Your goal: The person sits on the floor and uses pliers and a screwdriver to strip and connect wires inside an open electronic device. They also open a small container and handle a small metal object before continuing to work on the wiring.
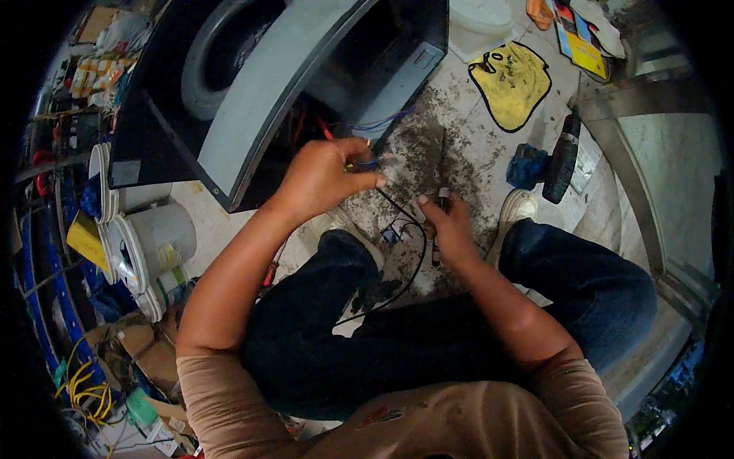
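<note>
My left hand (321, 180) is at the open end of a black housing (153, 115) with a curved grey panel (252, 92), its fingers curled on thin coloured wires (373, 164). A black cable (409, 214) runs from near that hand down toward my legs. Loose blue and purple wires (382, 118) stick out of the housing above. My right hand (451, 226) grips a long, slim, dark tool (441, 183), pointed away from me over the dirt-strewn tiles, right of my left hand; what kind it is I cannot make out.
A cordless drill (560, 161) lies at the right beside a yellow cloth (508, 80); a white bucket (478, 23) stands behind. Grey buckets (164, 241), cardboard (149, 348) and yellow cables (88, 394) crowd the left. My shoes (518, 205) and legs frame the work; a metal-framed panel (680, 191) borders the right.
</note>
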A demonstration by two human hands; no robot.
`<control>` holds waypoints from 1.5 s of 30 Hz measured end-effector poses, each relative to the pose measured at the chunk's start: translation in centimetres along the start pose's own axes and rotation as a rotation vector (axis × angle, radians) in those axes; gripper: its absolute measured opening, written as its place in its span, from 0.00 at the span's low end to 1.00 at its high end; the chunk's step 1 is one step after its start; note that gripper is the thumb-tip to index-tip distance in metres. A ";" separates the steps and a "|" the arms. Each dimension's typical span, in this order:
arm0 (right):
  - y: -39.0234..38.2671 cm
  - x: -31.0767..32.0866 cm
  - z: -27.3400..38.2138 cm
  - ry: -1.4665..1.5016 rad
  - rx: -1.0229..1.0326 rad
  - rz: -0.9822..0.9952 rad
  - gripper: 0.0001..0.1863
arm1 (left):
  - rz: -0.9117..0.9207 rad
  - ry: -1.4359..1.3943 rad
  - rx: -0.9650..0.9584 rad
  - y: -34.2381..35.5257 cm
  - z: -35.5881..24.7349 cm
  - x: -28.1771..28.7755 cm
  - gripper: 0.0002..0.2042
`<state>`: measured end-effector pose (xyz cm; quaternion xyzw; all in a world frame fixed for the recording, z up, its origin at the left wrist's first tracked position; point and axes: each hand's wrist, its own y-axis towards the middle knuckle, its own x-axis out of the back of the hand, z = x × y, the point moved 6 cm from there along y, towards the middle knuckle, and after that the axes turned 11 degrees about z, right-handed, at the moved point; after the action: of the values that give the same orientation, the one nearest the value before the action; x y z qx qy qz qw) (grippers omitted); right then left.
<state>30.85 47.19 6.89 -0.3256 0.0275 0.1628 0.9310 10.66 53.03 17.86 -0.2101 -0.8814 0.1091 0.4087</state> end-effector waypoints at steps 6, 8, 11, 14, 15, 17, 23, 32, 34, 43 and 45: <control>-1.0 -1.6 -0.6 0.245 -0.190 0.170 0.14 | 0.169 0.615 -0.210 -0.8 -1.3 -1.5 0.10; -1.2 -1.8 -0.4 0.231 -0.220 0.167 0.15 | 0.293 0.888 -0.141 -0.9 -0.6 -2.9 0.10; -1.2 -1.8 -0.3 0.247 -0.227 0.178 0.15 | 0.358 1.025 -0.105 -0.6 0.4 -3.7 0.10; -1.1 -1.8 -0.4 0.254 -0.219 0.217 0.16 | 0.239 1.084 -0.164 -0.7 0.1 -3.6 0.04; -1.0 -1.9 -0.5 0.250 -0.217 0.235 0.16 | 0.268 1.092 -0.114 -0.7 0.5 -3.8 0.04; -1.0 -1.9 -0.6 0.233 -0.206 0.226 0.15 | 0.321 1.106 -0.017 -0.8 1.0 -4.0 0.05; -0.9 -2.0 -0.6 0.235 -0.190 0.247 0.12 | 0.415 1.234 0.154 -1.5 1.3 -3.7 0.07; -1.0 -2.2 -0.6 0.230 -0.196 0.271 0.13 | 0.259 1.149 -0.060 -1.6 -0.1 -2.8 0.05; -1.1 -2.3 -0.5 0.240 -0.200 0.288 0.13 | 0.178 0.913 -0.126 -1.3 -0.7 -2.2 0.04; -1.9 -3.5 0.6 0.303 -0.195 0.448 0.17 | -0.012 -0.071 -0.065 0.0 0.0 -0.4 0.06; -2.2 -3.7 0.8 0.294 -0.175 0.477 0.19 | 0.000 -0.231 0.012 0.1 0.7 -0.8 0.06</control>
<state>28.01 45.05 9.42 -0.4090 0.2238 0.3301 0.8208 10.60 52.71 16.82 -0.1936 -0.9221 0.1377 0.3055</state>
